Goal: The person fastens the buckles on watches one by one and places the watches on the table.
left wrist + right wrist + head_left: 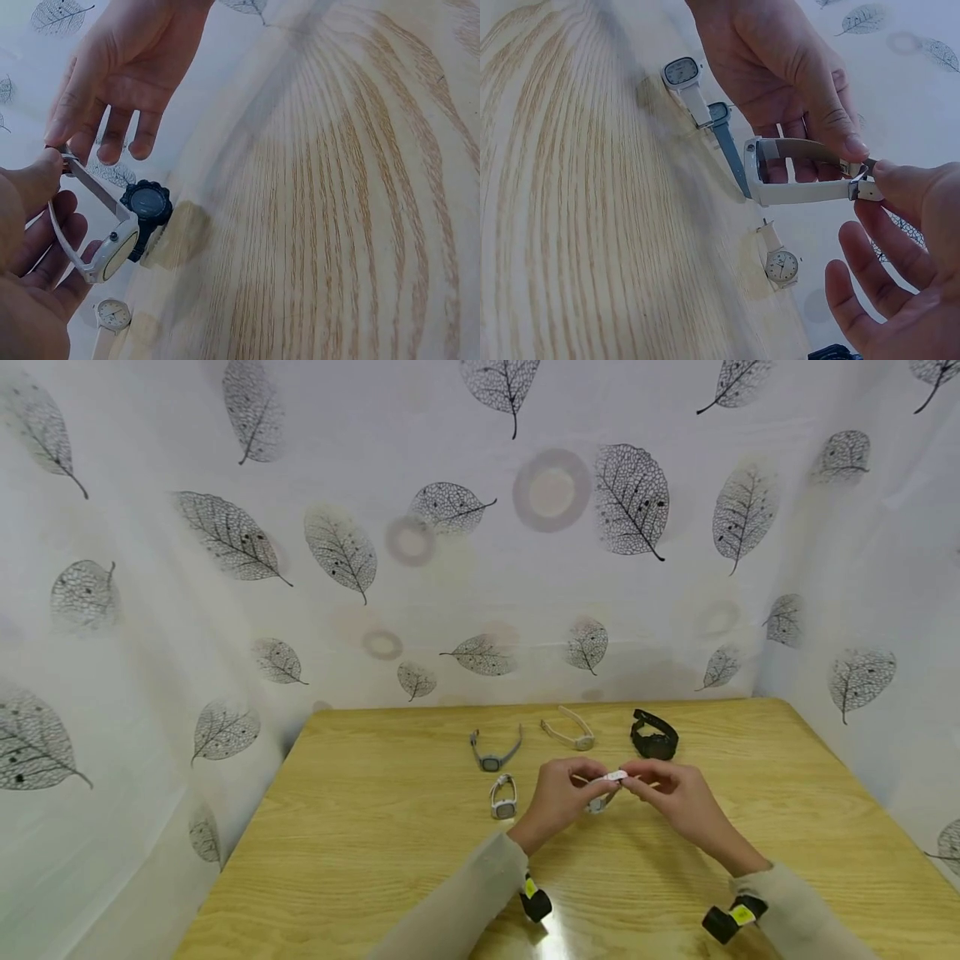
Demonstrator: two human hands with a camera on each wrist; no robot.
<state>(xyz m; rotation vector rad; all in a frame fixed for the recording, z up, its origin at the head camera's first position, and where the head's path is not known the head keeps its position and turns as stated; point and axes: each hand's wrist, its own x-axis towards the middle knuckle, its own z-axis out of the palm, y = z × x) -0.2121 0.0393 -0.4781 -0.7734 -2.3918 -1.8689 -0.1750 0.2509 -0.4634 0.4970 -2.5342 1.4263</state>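
Both hands hold a white wristwatch between them above the table. Its strap forms a loop, and the case hangs below the fingers. At the metal buckle, my left hand pinches the strap between thumb and index finger. My right hand pinches the strap end beside it, thumb tip close to the left thumb. In the right wrist view the white strap runs through the buckle, and the strap's inner side looks tan. The left wrist view shows the round case tilted, its dial facing away from the hands.
On the table, a white square-faced watch and a grey-blue watch lie left of the hands. Beyond them are a cream watch and a black watch. A leaf-patterned curtain surrounds the table.
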